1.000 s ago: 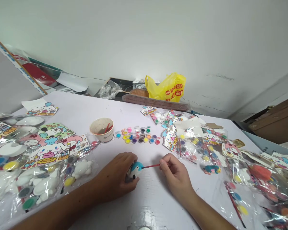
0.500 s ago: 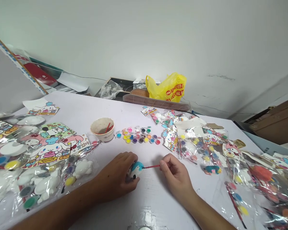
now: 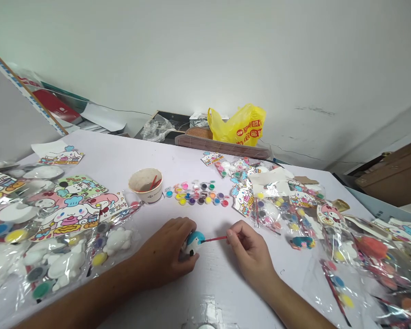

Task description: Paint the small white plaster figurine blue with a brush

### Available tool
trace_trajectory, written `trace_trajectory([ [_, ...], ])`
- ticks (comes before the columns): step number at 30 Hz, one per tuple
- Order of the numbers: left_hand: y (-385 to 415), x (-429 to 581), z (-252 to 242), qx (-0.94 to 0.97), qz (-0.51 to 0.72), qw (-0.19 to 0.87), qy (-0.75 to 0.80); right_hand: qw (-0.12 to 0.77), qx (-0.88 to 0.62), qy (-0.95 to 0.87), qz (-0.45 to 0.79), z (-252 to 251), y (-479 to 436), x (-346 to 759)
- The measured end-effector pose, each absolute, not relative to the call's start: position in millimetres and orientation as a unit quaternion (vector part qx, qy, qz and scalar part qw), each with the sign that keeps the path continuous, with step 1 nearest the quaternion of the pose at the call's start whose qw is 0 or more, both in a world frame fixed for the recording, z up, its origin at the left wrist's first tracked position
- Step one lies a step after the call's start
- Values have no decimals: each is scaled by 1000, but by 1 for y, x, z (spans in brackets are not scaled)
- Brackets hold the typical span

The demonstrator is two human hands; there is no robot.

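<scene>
Muted light leaves glare on the plastic packets [image 3: 60,269].

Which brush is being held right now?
The brush in the right hand, tip at the figure; others lean in the cup or lie in bags.

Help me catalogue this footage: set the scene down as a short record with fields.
Left hand: the left hand grips a small blue-and-white figurine with a black spot
Right hand: the right hand holds a thin red paintbrush, tip at the figurine's blue part; contact too small to tell
Beyond the hands: small paint pots in several colours; to their left, a paper cup with red sticks in it
Table sides: clear packets at left and right
Back: yellow plastic bag
</scene>
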State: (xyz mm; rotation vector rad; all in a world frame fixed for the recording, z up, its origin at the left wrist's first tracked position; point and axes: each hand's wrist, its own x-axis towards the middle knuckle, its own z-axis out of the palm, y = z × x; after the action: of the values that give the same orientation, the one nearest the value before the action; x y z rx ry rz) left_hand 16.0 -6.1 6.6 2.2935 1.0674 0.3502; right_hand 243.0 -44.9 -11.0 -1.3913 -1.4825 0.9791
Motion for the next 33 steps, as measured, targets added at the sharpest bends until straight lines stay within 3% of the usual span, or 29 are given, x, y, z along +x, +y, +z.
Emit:
trace_trajectory([
  [33,-5,17,9,861,122,290,400,415,-568,-605,373,-10,-45,240],
])
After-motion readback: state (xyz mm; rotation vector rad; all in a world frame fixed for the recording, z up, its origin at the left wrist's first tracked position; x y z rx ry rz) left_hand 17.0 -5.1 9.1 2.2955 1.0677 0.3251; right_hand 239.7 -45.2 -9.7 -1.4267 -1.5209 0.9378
